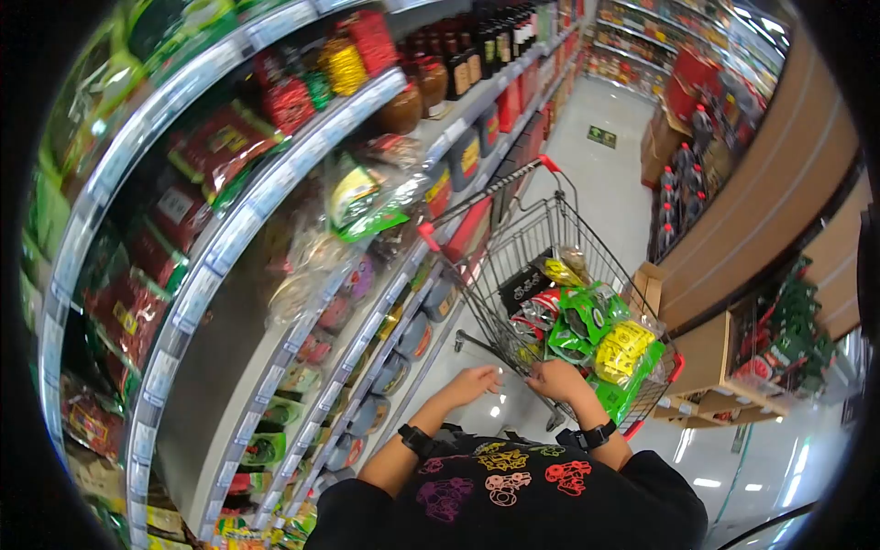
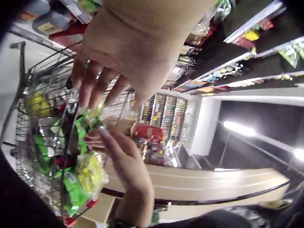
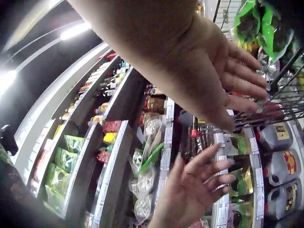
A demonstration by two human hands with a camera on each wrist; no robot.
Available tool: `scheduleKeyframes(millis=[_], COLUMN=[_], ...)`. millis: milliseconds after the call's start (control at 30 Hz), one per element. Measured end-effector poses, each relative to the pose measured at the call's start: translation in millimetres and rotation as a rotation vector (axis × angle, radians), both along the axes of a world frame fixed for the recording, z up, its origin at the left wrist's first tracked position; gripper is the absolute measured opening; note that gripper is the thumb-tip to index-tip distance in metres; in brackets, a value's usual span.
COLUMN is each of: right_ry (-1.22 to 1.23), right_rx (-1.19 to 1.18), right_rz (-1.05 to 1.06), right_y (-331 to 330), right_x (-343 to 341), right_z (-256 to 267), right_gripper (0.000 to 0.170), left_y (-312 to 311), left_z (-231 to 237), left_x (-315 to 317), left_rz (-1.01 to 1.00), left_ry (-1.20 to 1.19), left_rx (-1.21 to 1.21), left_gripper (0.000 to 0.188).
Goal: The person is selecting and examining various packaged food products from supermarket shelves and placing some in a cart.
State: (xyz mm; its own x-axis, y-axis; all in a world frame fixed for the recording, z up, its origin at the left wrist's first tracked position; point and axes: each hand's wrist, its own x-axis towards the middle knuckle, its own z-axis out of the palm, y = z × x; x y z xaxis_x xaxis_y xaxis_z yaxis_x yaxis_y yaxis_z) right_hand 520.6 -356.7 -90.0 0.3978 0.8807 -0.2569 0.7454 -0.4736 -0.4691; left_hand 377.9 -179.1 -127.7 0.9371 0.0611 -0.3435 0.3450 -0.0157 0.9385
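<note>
My left hand point(image 1: 472, 385) hangs in the air beside the shopping cart point(image 1: 488, 191), its fingers loosely spread with nothing in them. At the cart's near side, my right hand point(image 1: 556, 380) reaches over the wire edge with relaxed fingers. The right wrist view shows both palms bare: the right hand point(image 3: 237, 71) has its fingers extended, and the left hand point(image 3: 194, 185) is spread below it. Inside the cart lie green bags point(image 1: 587, 316), a yellow pack point(image 1: 623, 351), a red-and-silver bag point(image 1: 539, 312) and a black box point(image 1: 527, 284).
Shelves on the left hold bagged goods point(image 1: 225, 147), bottles point(image 1: 495, 41) and grey jugs point(image 1: 390, 376). Transparent bags and a green-and-white pack point(image 1: 357, 197) jut out from the shelf. On the right stand cola bottles point(image 1: 678, 183) and a wooden display point(image 1: 710, 357). The aisle floor point(image 1: 596, 101) stretches ahead.
</note>
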Motion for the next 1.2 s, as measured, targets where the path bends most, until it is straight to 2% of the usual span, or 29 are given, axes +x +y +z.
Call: scheduleKeyframes(millis=[100,167,233,300,333,367,433,567,600,700,767,833,1000,1100,1200], right_ry=[0.050,0.114,0.170,0.114,0.093,0.069,0.163,0.244,0.178,0.184,0.126,0.073,0.049,0.137,0.279], right_rx=[0.140,0.166,0.207,0.348,0.511,0.675,0.735,0.840,0.874,0.829,0.810,0.778,0.802,0.890,0.883], right_rz=[0.127,0.207,0.273,0.343,0.348,0.349,0.310,0.167,0.119,-0.029,-0.022,-0.010,-0.024,-0.012,0.029], right_y=[54.7,96.9,142.5,186.7,207.1,225.6,255.4,300.0,310.0,334.0,348.4,361.1,373.8,373.1,357.8], right_x=[-10.5,-19.5,-28.6,-36.2,-41.9,-49.5,-63.6,-97.2,-105.1,-132.6,-135.8,-136.1,-131.6,-133.2,-138.3], right_z=[10.4,21.9,39.8,51.8,63.1,76.4,102.9,137.1,136.5,155.2,155.1,151.6,150.7,149.8,155.6], right_gripper=[0.024,0.021,0.021,0.017,0.017,0.016,0.016,0.016,0.017,0.022,0.028,0.031,0.014,0.014,0.008], left_y=[49.9,81.2,113.9,147.5,160.6,171.3,190.7,207.5,207.9,210.4,214.9,217.3,217.1,216.5,213.4], left_z=[36.8,89.4,117.9,140.1,148.0,153.4,163.5,167.7,166.0,161.3,151.0,144.5,141.7,139.9,141.4], left_x=[-12.6,-33.4,-55.5,-79.8,-90.2,-100.4,-115.5,-128.9,-130.4,-135.4,-139.8,-145.5,-150.2,-147.5,-143.6], left_rz=[0.185,0.331,0.469,0.612,0.678,0.729,0.818,0.812,0.778,0.646,0.513,0.532,0.593,0.600,0.625], left_ry=[-0.212,-0.334,-0.490,-0.577,-0.622,-0.611,-0.589,-0.638,-0.636,-0.609,-0.552,-0.545,-0.516,-0.512,-0.548], left_rx=[-0.099,-0.049,-0.113,-0.002,0.050,-0.056,-0.264,-0.593,-0.631,-0.727,-0.779,-0.753,-0.686,-0.682,-0.762], left_gripper=[0.024,0.023,0.022,0.024,0.025,0.026,0.030,0.034,0.033,0.033,0.032,0.034,0.036,0.037,0.040])
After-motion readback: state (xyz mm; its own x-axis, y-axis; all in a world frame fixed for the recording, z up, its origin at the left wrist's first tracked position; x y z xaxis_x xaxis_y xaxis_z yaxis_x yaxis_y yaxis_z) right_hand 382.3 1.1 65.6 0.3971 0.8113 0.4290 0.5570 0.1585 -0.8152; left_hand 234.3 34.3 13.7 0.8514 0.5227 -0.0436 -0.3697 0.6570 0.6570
